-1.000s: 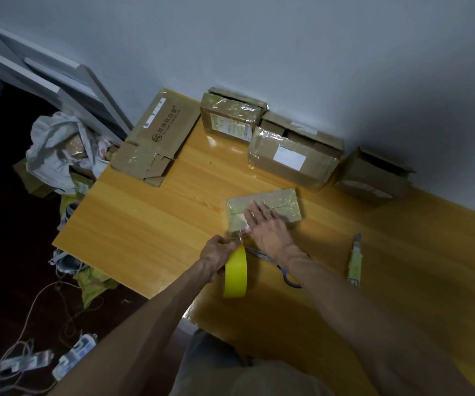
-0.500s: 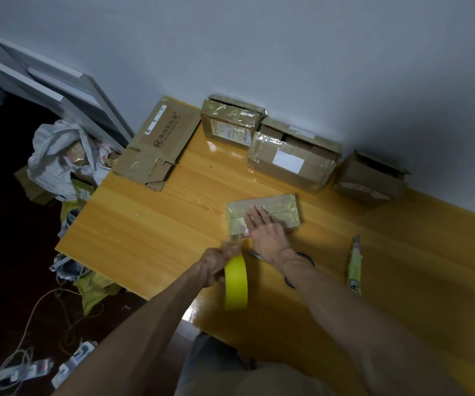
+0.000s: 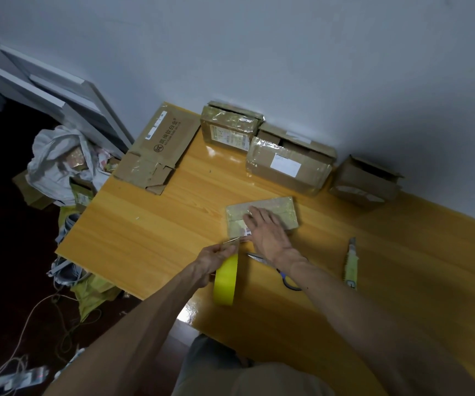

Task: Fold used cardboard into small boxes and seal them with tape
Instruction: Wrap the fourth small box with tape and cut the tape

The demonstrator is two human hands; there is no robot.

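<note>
A small flat cardboard box (image 3: pixel 282 208), wrapped in shiny tape, lies in the middle of the wooden table (image 3: pixel 150 232). My right hand (image 3: pixel 267 232) presses flat on its top with the fingers spread. My left hand (image 3: pixel 213 260) grips a yellow tape roll (image 3: pixel 225 281) just in front of the box. A strip of clear tape runs from the roll up to the box's near left corner. Scissors (image 3: pixel 282 274) lie on the table under my right wrist, partly hidden by it.
A flattened cardboard box (image 3: pixel 159 150) lies at the table's far left corner. Two taped boxes (image 3: pixel 285 164) and an open box (image 3: pixel 365 182) stand along the wall. A yellow utility knife (image 3: pixel 351 264) lies to the right. Bags and cables clutter the floor on the left.
My right hand has slid slightly towards the box's near left part. The left hand and tape roll stay just in front of the box, with the strip still stretched.
</note>
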